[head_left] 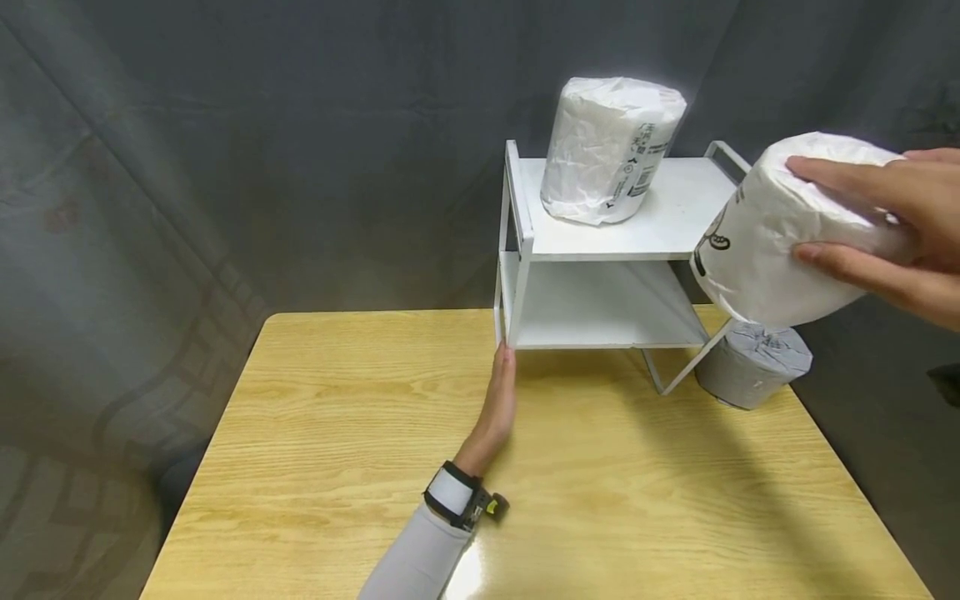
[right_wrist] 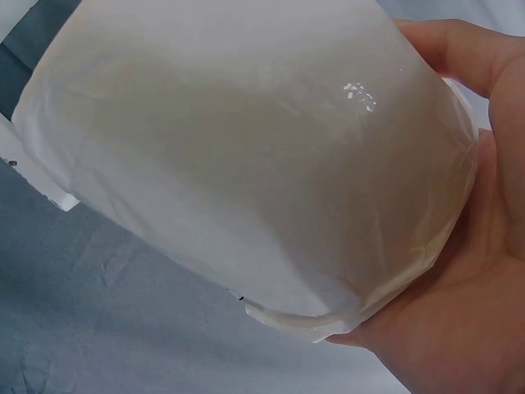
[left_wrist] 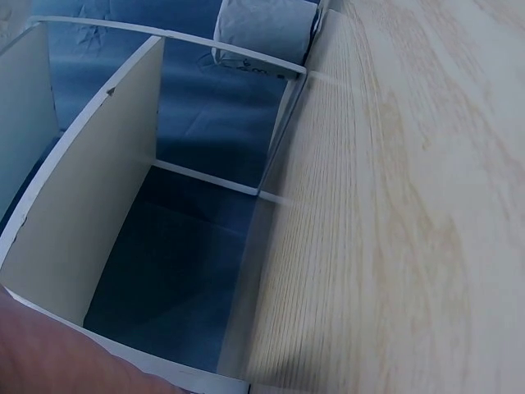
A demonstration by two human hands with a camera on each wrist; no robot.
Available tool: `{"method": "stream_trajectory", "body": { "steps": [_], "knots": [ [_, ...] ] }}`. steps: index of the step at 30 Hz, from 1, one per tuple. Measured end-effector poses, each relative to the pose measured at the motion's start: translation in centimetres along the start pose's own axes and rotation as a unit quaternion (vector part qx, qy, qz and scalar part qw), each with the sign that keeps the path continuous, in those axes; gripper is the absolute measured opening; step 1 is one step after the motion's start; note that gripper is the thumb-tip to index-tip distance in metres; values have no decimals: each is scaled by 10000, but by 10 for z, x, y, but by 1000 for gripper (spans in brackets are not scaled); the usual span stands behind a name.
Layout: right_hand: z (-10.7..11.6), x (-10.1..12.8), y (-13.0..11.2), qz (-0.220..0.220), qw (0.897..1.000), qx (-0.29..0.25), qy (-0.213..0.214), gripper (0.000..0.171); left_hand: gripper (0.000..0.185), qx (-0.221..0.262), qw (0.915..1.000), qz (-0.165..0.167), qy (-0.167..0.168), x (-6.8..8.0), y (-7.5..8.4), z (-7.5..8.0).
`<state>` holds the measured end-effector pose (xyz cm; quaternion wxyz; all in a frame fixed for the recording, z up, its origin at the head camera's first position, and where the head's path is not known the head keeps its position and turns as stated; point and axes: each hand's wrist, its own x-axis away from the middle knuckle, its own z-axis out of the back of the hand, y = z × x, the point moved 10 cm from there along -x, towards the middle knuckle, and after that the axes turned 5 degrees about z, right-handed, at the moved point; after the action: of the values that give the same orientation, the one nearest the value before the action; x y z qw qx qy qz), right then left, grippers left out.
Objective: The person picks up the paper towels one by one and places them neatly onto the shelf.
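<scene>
We've got the wrapped roll (head_left: 780, 242) gripped in our R hand (head_left: 930, 200), axis tilted, near the rack's (head_left: 600, 304) R end. Our L hand (head_left: 491, 412), fingers straight, holds nothing, down by the L post (head_left: 519, 300), well apart.

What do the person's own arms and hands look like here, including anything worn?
Both the left hand and the right hand are gloveless. The left sleeve is plain pale grey; over its end sits a black wristband with a white panel and a small dark device bearing a yellow mark. No right sleeve shows.
</scene>
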<state>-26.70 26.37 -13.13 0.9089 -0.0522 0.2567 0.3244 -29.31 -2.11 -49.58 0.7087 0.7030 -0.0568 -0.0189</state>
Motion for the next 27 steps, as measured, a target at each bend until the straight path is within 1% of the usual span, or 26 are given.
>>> {"method": "stream_trajectory", "body": {
  "steps": [4,7,10,21,27],
  "knots": [
    [-3,-7,1,-89,9993,216,-290,76,74,0,10000,-49,-16,-1,1,0],
    [-2,-13,-2,37,9991,250,-353,79,72,16,10000,-94,-14,-1,2,0],
    [-1,-20,-5,213,9990,238,-303,79,72,20,10000,-71,-13,-1,2,0],
    [1,-38,-19,436,9985,142,-293,69,72,5,10000,-33,1,1,2,1],
    [0,-44,-23,358,9983,147,-434,65,73,67,10000,1,-64,2,0,0]
  ]
}}
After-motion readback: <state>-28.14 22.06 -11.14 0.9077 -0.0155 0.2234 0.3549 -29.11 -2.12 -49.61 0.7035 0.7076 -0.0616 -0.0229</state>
